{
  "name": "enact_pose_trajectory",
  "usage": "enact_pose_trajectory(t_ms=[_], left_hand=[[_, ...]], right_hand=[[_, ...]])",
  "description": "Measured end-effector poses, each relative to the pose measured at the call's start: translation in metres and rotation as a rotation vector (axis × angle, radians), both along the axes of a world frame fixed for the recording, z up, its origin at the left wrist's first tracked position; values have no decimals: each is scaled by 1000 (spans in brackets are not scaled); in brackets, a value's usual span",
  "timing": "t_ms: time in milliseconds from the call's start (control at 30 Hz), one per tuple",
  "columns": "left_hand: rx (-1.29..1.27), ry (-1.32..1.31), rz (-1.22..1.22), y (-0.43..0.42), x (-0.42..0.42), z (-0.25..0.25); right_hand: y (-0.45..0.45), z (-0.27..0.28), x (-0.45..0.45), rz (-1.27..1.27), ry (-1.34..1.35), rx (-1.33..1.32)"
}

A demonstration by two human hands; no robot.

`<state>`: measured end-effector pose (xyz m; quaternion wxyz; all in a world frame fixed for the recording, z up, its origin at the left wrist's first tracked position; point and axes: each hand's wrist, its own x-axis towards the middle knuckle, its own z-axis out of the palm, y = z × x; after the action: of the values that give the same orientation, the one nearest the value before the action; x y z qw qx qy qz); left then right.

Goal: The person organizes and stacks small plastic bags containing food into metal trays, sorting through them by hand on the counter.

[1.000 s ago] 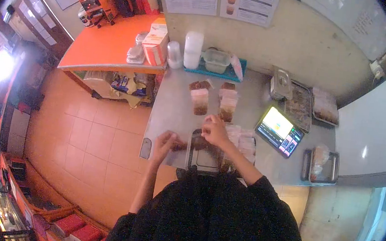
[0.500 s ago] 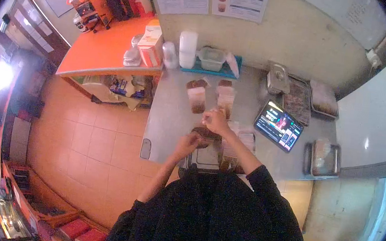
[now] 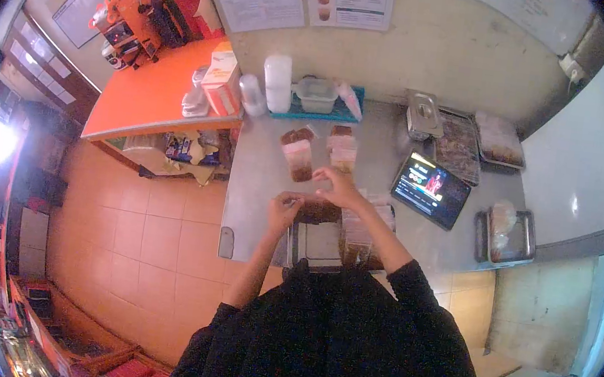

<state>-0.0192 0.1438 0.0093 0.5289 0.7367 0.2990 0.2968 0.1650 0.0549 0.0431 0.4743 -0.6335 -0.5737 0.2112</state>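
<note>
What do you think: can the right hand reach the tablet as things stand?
Probably yes: between the right hand and the tablet lies mostly bare counter, with nothing tall in the way.

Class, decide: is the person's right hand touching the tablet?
Apart: the head view shows a strip of bare grey counter between the right hand and the tablet.
</note>
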Motion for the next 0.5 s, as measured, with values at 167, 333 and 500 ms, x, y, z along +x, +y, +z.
enact_pose_trajectory(t_ms=[167,333,500], left_hand=[[-136,15,13,2,-2,-8],[-217,-114,29,4,-1,-18],[-237,-118,46,2,1,-18]], right_hand=[[-28,20,13,-94,-422,-285],[-32,18,11,-34,-442,-282],[-30,2,12,-54,-630,-285]])
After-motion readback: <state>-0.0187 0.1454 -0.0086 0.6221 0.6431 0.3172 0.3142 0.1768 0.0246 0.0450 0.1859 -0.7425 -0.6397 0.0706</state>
